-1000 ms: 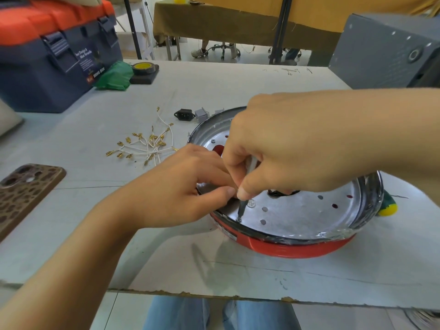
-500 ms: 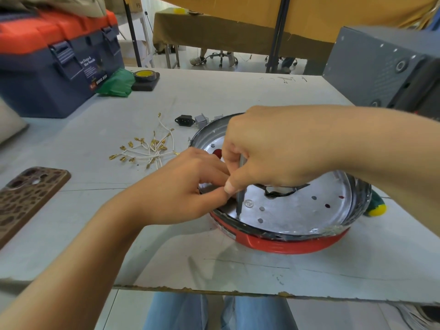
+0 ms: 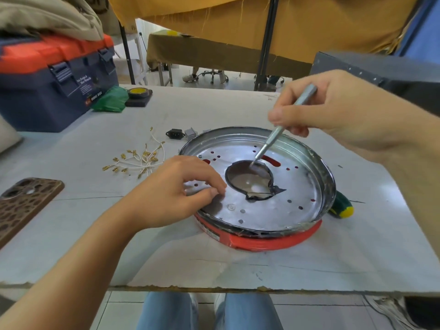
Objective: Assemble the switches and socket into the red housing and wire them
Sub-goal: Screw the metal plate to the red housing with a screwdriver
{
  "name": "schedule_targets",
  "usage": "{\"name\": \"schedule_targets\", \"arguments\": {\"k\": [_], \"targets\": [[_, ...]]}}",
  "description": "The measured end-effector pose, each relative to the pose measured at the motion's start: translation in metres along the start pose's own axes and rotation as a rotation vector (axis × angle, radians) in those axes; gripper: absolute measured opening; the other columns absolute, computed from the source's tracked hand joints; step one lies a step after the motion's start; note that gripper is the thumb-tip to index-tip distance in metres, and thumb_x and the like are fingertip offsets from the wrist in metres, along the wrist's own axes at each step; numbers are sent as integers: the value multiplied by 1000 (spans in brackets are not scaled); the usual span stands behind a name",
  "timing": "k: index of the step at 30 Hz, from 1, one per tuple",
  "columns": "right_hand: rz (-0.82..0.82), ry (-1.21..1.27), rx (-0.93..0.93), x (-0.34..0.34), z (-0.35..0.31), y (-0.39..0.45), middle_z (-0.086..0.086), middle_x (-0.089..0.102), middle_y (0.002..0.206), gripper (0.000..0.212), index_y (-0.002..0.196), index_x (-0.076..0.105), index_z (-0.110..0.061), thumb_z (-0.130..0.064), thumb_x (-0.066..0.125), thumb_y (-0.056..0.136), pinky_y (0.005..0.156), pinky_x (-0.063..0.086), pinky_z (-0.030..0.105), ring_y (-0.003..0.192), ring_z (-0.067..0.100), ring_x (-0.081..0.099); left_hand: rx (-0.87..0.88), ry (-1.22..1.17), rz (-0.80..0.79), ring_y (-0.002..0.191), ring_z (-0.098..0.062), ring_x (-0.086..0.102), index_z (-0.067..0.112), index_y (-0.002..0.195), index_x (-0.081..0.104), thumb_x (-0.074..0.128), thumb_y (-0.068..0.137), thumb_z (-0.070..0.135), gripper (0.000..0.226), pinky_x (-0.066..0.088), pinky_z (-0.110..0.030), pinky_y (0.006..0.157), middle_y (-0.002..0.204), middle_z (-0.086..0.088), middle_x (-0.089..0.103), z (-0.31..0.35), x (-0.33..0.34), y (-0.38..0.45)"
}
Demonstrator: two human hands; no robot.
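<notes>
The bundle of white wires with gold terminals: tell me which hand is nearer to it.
Left. The left hand rests on the metal plate's near-left edge, just right of the wires. The right hand, holding a screwdriver, is above the plate's far side.

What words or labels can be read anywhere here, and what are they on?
"WORK BOX", roughly, the first letters unsure: white print low on the front of the blue toolbox.
Smaller white lines above it on the toolbox: too blurred to read.
Sticker on the side of the red housing: too small to read.
Nothing else bears readable text.
</notes>
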State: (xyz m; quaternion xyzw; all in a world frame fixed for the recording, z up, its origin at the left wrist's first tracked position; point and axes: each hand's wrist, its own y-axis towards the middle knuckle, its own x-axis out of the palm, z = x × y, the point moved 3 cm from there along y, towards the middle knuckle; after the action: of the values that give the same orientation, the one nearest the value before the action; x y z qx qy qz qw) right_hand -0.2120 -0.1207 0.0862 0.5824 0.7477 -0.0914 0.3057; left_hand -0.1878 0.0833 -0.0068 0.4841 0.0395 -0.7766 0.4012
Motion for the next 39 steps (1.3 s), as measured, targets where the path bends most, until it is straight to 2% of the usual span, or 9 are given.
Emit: {"name": "schedule_targets", "arguments": {"k": [3, 6, 9, 13, 18, 24, 29, 35, 39], "targets": [[-5, -2, 64, -3, 12, -3, 2, 74, 74, 26, 69, 64, -12, -38, 69, 68, 69, 58, 22, 71, 12, 71, -72, 61, 144, 108, 2, 53, 26, 92, 73, 55, 86, 30, 19, 40, -24, 95, 109, 20, 64, 0, 2, -3], [14, 103, 84, -3, 21, -4, 12, 75, 76, 22, 73, 60, -5, -23, 72, 70, 65, 59, 25, 73, 24, 74, -169, 119, 160, 125, -4, 38, 33, 102, 67, 57, 89, 34, 17, 28, -24, 100, 128, 19, 51, -2, 5, -5], [41, 122, 98, -3, 28, 0, 6, 72, 67, 22, 79, 60, -6, -25, 70, 73, 62, 57, 23, 63, 18, 71, -216, 123, 131, 129, -5, 33, 33, 107, 65, 57, 88, 30, 21, 24, -23, 99, 136, 17, 45, -4, 5, -7], [-85, -95, 142, 8, 40, 5, -7, 60, 59, 21, 81, 58, -18, -30, 50, 97, 59, 52, 22, 55, 10, 58, -221, 99, 114, 131, -2, 32, 33, 106, 65, 57, 89, 25, 20, 25, -23, 101, 138, 17, 44, -8, 4, -5], [-250, -389, 149, 23, 53, 7, -6, 61, 68, 20, 80, 65, -23, -26, 53, 96, 64, 42, 31, 62, 14, 50, -205, 36, 60, 132, 3, 32, 38, 103, 63, 55, 91, 17, 26, 27, -23, 106, 139, 21, 42, -18, 1, -2], [-350, -469, 215, 28, 64, 13, -1, 61, 62, 8, 79, 72, -24, -20, 69, 86, 49, 35, 9, 47, 1, 46, -156, -38, -4, 123, 23, 30, 31, 102, 65, 51, 86, -3, 40, 24, 3, 93, 138, 26, 41, -30, -6, 7], [-484, -467, 250, 33, 72, 19, 5, 58, 61, 16, 69, 70, -28, -23, 71, 84, 62, 40, 38, 58, 16, 49, -122, -62, -37, 121, 25, 30, 28, 98, 64, 49, 84, -10, 44, 24, 5, 91, 136, 29, 40, -35, -9, 12], [-550, -393, 270, 34, 74, 17, -10, 49, 49, 18, 64, 68, -28, -27, 73, 81, 46, 31, 12, 48, 4, 41, -163, -109, -16, 122, 25, 29, 27, 95, 66, 47, 87, -8, 41, 28, -4, 95, 133, 33, 42, -42, -9, 15], [-569, -391, 263, 36, 75, 17, -16, 52, 47, 23, 62, 66, -30, -24, 72, 83, 47, 32, 9, 46, 0, 45, -162, -118, 5, 121, 26, 29, 25, 94, 68, 47, 87, -8, 40, 24, 4, 93, 130, 33, 44, -42, -7, 16]]}}
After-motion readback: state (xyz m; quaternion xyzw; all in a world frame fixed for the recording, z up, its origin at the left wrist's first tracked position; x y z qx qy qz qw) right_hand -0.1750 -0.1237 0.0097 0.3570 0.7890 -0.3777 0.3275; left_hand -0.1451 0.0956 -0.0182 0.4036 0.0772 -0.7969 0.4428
